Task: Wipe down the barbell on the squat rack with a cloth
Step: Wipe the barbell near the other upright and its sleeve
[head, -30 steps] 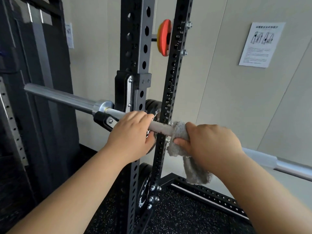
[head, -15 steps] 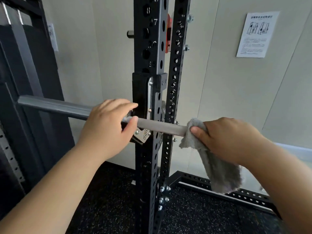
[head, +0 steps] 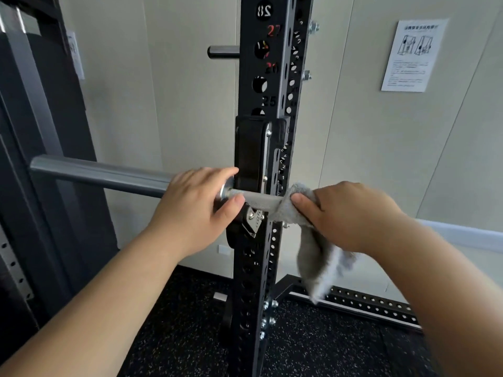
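**A:** Where did the long grey steel barbell (head: 103, 175) sit?

**B:** Across the black J-hook (head: 249, 159) on the black perforated steel upright (head: 258, 281). Its thick sleeve ran out left of the upright and its thin knurled shaft crossed to the right.

**A:** And the hands?

**B:** The left hand (head: 196, 210) gripped the bar just left of the upright, at the collar, fingers (head: 217, 172) curled over the top and thumb beneath. The right hand (head: 351, 213), just right of the upright, held the fluffy grey cloth (head: 313, 254) bunched round the shaft, thumb pinching it on. The loose end hung below.

**A:** How would it handle?

**B:** I judged the bar heavy, rigid and apt to roll in the hook, so bracing it by the collar made sense. The knurling looked likely to drag at fibres. The cloth was soft and limp, best held as a fold wrapped round the shaft.

**A:** Anything in the way?

**B:** The upright and hook themselves: the cloth could not pass left of them without a regrip, and the left hand covered unwiped metal. The dangling tail might catch the silver bolts (head: 268, 319) low on the upright. A dark round peg (head: 223, 51) jutted left higher up, well clear.
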Demonstrator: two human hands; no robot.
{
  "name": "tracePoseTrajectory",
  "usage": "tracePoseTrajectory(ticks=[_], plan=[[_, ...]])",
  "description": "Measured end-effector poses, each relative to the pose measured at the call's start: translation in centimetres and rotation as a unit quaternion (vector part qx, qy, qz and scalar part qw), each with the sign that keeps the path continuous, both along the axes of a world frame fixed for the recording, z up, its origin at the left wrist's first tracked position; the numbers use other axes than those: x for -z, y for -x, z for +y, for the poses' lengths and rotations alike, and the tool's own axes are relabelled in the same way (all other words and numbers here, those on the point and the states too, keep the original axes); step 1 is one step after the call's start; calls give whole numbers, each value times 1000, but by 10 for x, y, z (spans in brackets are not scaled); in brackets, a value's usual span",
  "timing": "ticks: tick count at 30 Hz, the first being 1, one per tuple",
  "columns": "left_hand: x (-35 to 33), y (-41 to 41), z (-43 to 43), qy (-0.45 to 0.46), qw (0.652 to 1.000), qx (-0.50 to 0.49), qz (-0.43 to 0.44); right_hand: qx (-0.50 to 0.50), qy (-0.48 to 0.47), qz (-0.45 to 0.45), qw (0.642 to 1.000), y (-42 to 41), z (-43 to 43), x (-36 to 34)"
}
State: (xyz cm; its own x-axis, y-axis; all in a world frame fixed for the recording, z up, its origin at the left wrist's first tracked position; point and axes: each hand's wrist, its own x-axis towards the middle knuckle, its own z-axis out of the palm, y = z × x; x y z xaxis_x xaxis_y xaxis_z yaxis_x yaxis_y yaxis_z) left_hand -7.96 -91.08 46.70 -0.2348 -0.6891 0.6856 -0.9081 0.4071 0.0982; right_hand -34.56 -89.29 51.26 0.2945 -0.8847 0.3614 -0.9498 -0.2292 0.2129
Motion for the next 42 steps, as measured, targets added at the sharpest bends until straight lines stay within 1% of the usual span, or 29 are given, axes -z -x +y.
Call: tracePoseTrajectory(ticks=[2,3,5,7,10,12,14,16,18,19,21,22,25,28,30,33,36,38,42], plan=[[7,3,-3,20,1000,-3,3,4,-13,-3,1000,-13,-6,-4],[8,3,-5,26,1000,-4,7,-11,-13,0,1000,-25,-11,-6],[8,4,-7,37,999,-5,14,-62,-5,-43,997,-55,-20,-4],[9,3,-7,46,999,-3,17,-62,3,-38,997,-75,-24,-2],[10,2,-8,47,999,-2,25,-42,-2,7,999,-71,-22,1],[11,2,-8,45,999,-3,27,-35,-12,-1,999,-57,-20,-1],[11,3,-10,52,998,-2,30,-20,-52,-16,998,-50,-19,-7],[12,4,-11,59,998,3,33,-12,-70,-9,997,-60,-26,-12],[12,4,-12,67,997,6,37,-17,-75,-38,996,-82,-37,-12],[13,4,-13,70,997,8,39,-3,-93,-15,996,-92,-40,-14],[15,4,-12,74,996,13,44,-12,-140,-1,990,-97,-48,-15],[15,4,-11,76,996,17,46,-18,-150,-12,988,-94,-48,-16],[16,3,-11,79,996,22,47,-38,-137,-82,986,-71,-43,-16],[17,3,-12,85,995,25,54,-30,-108,-46,993,-36,-28,-12],[18,5,-13,90,994,20,59,5,-105,-39,994,-28,-23,-11],[18,6,-14,90,994,19,59,-9,-134,-90,987,-56,-33,-13],[20,6,-14,96,993,22,65,-32,-146,-105,983,-85,-43,-19],[21,6,-13,96,993,24,66,-50,-152,-93,983,-82,-45,-18],[19,3,-11,89,994,22,61,-115,-100,3,988,-55,-39,-13]])
